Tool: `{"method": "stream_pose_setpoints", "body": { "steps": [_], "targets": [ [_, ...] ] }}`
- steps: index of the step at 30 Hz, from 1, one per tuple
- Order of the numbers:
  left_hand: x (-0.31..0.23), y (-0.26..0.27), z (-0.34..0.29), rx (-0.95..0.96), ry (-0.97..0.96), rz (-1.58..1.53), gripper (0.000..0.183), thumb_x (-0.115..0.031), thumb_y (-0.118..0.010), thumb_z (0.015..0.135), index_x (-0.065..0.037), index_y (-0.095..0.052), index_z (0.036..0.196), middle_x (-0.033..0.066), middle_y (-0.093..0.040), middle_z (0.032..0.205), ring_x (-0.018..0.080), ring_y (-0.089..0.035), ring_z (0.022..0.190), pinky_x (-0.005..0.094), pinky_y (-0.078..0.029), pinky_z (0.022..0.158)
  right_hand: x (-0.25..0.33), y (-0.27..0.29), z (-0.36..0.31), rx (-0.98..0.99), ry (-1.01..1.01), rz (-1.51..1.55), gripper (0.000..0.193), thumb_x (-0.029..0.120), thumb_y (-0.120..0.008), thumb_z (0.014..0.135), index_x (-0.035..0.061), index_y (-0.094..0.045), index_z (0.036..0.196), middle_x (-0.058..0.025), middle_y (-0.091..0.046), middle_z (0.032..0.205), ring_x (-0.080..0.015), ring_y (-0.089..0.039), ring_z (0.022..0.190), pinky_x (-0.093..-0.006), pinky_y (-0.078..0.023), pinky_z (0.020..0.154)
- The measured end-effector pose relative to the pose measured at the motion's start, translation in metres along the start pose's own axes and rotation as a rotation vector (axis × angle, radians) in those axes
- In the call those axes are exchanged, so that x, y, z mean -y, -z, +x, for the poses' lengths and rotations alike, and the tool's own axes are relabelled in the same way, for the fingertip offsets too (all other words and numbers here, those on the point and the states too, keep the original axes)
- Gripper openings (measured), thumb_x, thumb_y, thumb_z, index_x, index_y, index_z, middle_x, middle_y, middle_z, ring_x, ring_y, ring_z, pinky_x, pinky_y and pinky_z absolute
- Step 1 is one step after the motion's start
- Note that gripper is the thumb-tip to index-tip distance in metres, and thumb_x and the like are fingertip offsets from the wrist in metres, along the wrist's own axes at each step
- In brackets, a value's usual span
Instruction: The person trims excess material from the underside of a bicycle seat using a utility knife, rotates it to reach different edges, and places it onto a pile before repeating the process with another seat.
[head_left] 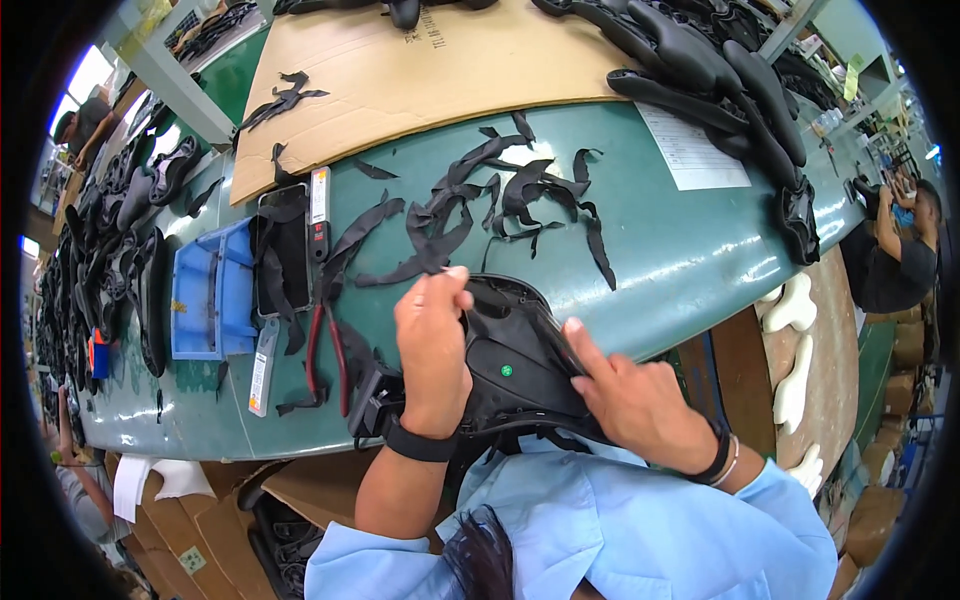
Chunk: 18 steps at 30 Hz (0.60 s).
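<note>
A black bicycle saddle (507, 350) lies upside down against my body at the table's near edge, its hollow underside facing up. A small round green sticker (507, 370) is on it. My left hand (435, 335) is closed in a pinch above the saddle's left rim; what the fingertips hold, if anything, is too small to make out. Just beyond them lies a black offcut strip (432, 255). My right hand (640, 400) grips the saddle's right rim, fingers along the edge; its palm side is hidden.
Left of the saddle are red-handled pliers (314, 350), a box cutter (319, 215), a blade case (263, 368), a black tray (283, 250) and a blue bin (213, 290). Black scraps (530, 190) lie ahead. Saddles (690, 60) rest on cardboard (480, 70). A co-worker (900, 245) is at right.
</note>
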<state>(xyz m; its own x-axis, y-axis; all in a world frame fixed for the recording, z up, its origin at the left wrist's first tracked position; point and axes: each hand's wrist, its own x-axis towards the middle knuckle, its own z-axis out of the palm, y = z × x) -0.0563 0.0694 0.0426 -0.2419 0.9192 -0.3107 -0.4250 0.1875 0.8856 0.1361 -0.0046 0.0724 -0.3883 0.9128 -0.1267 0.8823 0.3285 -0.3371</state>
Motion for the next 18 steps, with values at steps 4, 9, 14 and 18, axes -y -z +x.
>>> {"method": "stream_pose_setpoints", "body": {
  "steps": [4,9,14,18],
  "targets": [
    [0.009,0.026,0.016,-0.067,-0.124,-0.433,0.025,-0.025,-0.062,0.095,-0.009,-0.054,0.077,-0.0002,-0.050,0.073,0.0104,-0.043,0.068,0.0235,-0.035,0.066,-0.004,-0.006,-0.020,-0.005,0.004,0.211,0.063,0.023,-0.058,0.094,0.0066,-0.030,0.148,-0.0195,-0.063,0.076,-0.0385,-0.061,0.057,-0.0485,-0.046,0.051],
    [-0.008,0.031,0.004,-0.171,-0.359,0.101,0.040,-0.043,-0.067,0.090,-0.005,-0.057,0.094,0.0073,-0.061,0.094,0.0192,-0.055,0.085,0.0330,-0.045,0.075,-0.023,0.004,-0.021,-0.025,0.049,0.390,0.062,0.026,-0.062,0.092,0.0076,-0.036,0.145,-0.0237,-0.066,0.093,-0.0395,-0.065,0.070,-0.0463,-0.049,0.057],
    [-0.020,0.055,-0.003,0.404,0.015,1.237,0.066,-0.045,-0.083,0.067,0.008,-0.061,0.101,0.0168,-0.065,0.086,0.0267,-0.064,0.080,0.0355,-0.051,0.074,-0.053,0.014,-0.008,-0.369,-0.335,0.833,0.053,0.016,-0.057,0.095,0.0083,-0.039,0.145,-0.0075,-0.065,0.085,-0.0106,-0.056,0.052,-0.0270,-0.047,0.050],
    [-0.054,0.049,0.070,0.281,0.105,0.590,0.045,-0.025,-0.080,0.074,0.002,-0.063,0.105,0.0027,-0.065,0.090,0.0110,-0.060,0.077,0.0245,-0.047,0.068,-0.080,0.003,-0.010,-0.570,-0.379,0.993,0.050,0.016,-0.054,0.098,0.0033,-0.037,0.144,-0.0098,-0.060,0.105,-0.0070,-0.057,0.068,-0.0197,-0.046,0.048]
  ]
}}
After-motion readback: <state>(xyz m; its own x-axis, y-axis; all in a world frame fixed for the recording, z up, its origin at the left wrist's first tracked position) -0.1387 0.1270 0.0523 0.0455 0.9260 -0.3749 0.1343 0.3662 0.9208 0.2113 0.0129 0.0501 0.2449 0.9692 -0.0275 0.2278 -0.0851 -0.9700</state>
